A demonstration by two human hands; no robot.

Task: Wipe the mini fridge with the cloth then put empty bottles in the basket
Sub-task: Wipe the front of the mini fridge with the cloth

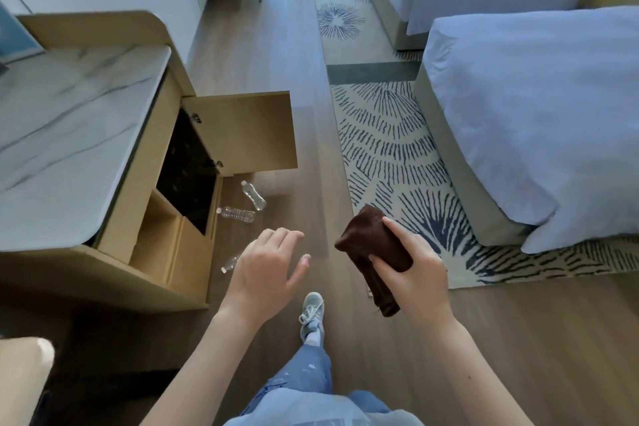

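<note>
Right hand [411, 266] extended, grip closed on folded dark-brown cloth [377, 245]. Left hand [266, 266] palm-down, fingers spread, empty, above wooden floor [262, 55]; three clear plastic bottles [238, 214] lie beside it.

Hotel room: twin beds [539, 121], minibar cabinet [238, 128].

No readable text, brand, number or sign anywhere in the view; the clear plastic bottles [254, 195] on the floor show no legible label, too small and blurred to tell; the brown cloth [375, 244] carries no visible tag writing. The framed item at the far left edge [14, 36] is cut off and blurred, nothing legible on it.
</note>
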